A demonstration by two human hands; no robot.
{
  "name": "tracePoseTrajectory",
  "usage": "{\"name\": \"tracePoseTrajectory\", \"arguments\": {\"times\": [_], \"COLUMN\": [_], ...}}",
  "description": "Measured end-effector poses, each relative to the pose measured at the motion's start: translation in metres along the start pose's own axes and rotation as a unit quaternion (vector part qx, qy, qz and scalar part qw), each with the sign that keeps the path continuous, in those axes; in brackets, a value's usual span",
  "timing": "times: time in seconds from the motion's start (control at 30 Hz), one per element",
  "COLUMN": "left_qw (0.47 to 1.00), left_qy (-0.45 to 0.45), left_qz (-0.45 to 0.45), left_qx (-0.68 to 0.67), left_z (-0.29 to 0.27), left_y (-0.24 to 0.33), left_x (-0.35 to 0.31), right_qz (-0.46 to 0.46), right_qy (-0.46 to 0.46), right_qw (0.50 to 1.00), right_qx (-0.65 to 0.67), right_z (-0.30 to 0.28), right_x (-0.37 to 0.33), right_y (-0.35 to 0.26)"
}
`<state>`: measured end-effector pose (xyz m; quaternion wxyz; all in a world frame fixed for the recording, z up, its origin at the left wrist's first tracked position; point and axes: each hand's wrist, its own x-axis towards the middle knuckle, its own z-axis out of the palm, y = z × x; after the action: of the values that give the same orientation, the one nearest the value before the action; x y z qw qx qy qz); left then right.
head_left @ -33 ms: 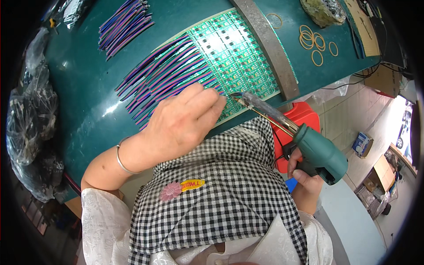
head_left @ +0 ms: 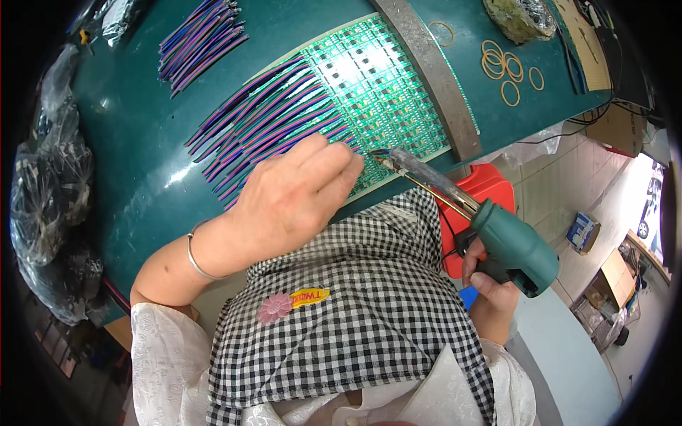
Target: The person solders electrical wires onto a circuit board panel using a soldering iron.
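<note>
My left hand (head_left: pixel 295 188) is closed in a pinch at the near edge of a green circuit board panel (head_left: pixel 383 78), on a multicoloured ribbon wire whose end the fingers mostly hide. Rows of similar ribbon wires (head_left: pixel 266 117) reach leftward from the panel's left part. In my right hand (head_left: pixel 490 280) is a green soldering gun (head_left: pixel 515 245), gripped by its handle. Its tip meets the panel area just right of my left fingertips, and a thin metal tube runs alongside its barrel. A metal bar (head_left: pixel 437 78) lies across the panel's right part.
A bundle of loose ribbon wires (head_left: pixel 199 46) lies at the far left of the green table (head_left: pixel 135 142). Tan rubber bands (head_left: pixel 511 67) and a foil-topped lump (head_left: pixel 522 18) are at the far right. Plastic bags (head_left: pixel 53 192) hang along the left edge; a red object (head_left: pixel 490 184) sits below the table edge.
</note>
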<state>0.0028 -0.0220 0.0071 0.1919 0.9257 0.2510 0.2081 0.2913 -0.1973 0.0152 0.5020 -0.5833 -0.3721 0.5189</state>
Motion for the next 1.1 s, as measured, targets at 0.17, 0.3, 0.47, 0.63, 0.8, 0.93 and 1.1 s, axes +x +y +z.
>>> {"name": "tracePoseTrajectory", "arguments": {"times": [0.17, 0.3, 0.47, 0.63, 0.8, 0.93, 1.1], "left_qw": [1.0, 1.0, 1.0, 1.0, 1.0, 0.999, 1.0], "left_qy": [0.009, -0.004, -0.001, -0.007, 0.004, -0.003, -0.004], "left_qz": [0.005, 0.005, -0.001, -0.014, -0.003, 0.005, -0.002], "left_qx": [0.004, 0.011, 0.017, 0.019, 0.013, 0.033, 0.027], "left_z": [0.001, -0.001, -0.001, -0.001, 0.0, -0.001, -0.001], "left_y": [0.0, 0.001, 0.003, 0.006, 0.005, 0.006, 0.007], "left_x": [0.0, 0.0, 0.0, 0.001, 0.001, 0.002, 0.001], "right_qz": [-0.013, -0.006, -0.053, -0.021, -0.009, -0.02, -0.023], "right_qy": [-0.014, -0.038, -0.062, -0.013, 0.035, -0.007, -0.052], "right_qw": [0.999, 0.998, 0.988, 0.999, 0.999, 0.997, 0.986], "right_qx": [-0.032, -0.046, -0.134, 0.03, 0.021, -0.068, -0.159], "right_z": [0.001, -0.005, -0.011, 0.014, 0.011, -0.003, -0.021], "right_x": [0.002, 0.002, 0.003, 0.015, 0.001, 0.0, -0.004], "right_y": [0.001, 0.004, 0.006, -0.017, -0.005, -0.001, 0.0]}}
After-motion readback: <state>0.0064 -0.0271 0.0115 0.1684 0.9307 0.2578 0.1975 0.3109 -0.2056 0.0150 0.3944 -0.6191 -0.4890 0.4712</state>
